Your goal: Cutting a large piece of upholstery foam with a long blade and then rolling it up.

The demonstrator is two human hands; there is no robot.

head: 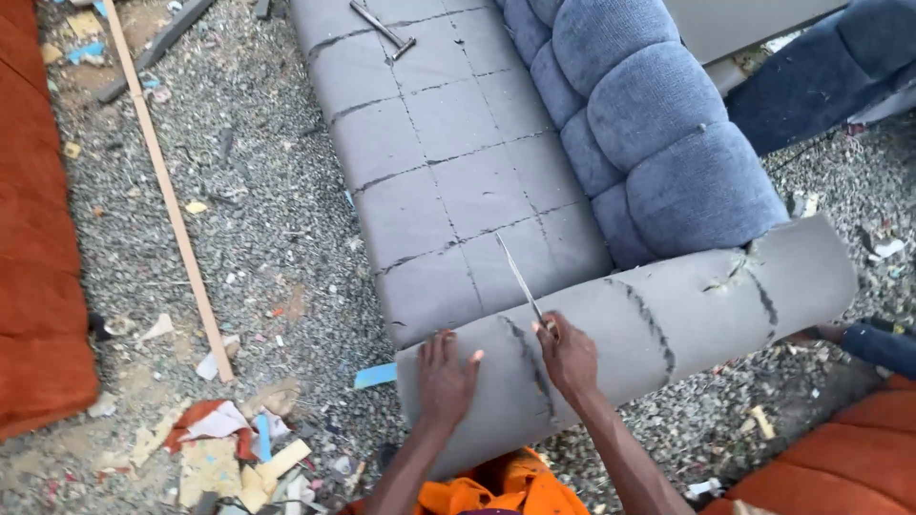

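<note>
On the rolled end of the grey foam sheet [630,324], the right hand [569,358] is closed on a thin blade [520,279], apparently a knife, angled away leftward; the left hand [446,377] lies flat, fingers spread, just beside it.

Two hands [446,377], one thin blade [520,278], one hammer [382,29], one wooden strip [167,186], one grey foam pad [448,162].

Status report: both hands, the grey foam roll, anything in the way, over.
Left hand flat on grey foam roll. Right hand grips thin blade. Hammer far up the foam.
</note>
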